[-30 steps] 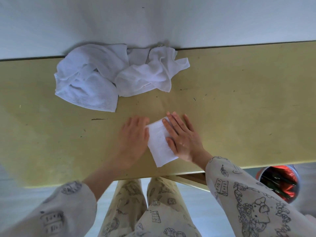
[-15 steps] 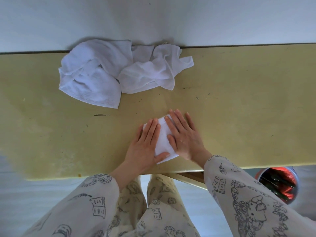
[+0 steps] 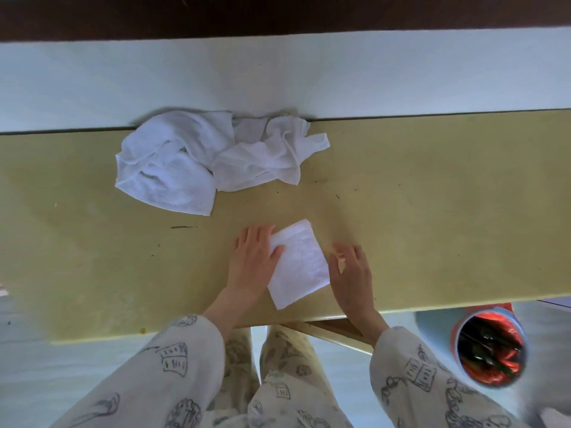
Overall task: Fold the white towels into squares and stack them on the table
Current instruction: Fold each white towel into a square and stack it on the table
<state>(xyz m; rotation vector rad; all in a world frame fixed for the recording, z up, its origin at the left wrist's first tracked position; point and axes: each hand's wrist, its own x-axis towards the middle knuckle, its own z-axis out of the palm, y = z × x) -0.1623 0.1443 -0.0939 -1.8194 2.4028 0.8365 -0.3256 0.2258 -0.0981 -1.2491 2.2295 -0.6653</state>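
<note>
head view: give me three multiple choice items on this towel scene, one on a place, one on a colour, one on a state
1. Where is the crumpled towel pile?
A. far edge of the table, by the wall
B. on the floor
C. in the bin

2. What colour is the tabletop?
A. blue
B. yellow-green
C. black

3. What state is the towel between the left hand and right hand?
A. crumpled
B. rolled up
C. folded flat

Answers: 1 A, the pile sits against the wall; 2 B, the bare surface shows it; 3 C, it lies as a neat square.

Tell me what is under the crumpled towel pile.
Only the yellow table shows around the crumpled towel pile; anything beneath it is covered and cannot be seen.
</note>
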